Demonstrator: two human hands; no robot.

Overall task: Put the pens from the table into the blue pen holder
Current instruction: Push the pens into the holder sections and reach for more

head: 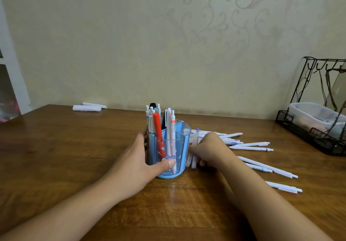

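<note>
The blue pen holder (178,147) stands in the middle of the wooden table (65,147). It holds several white pens (171,126) and a red pen (158,132). My left hand (138,158) grips the holder from its left side, with the thumb across the front. My right hand (209,149) is just right of the holder and holds a bunch of white pens (194,147), blurred and nearly upright. Several more white pens (250,146) lie loose on the table to the right.
A black wire rack (322,109) with a clear plastic tub (314,115) stands at the table's right edge. Two white rolled items (87,107) lie at the back left, by the wall.
</note>
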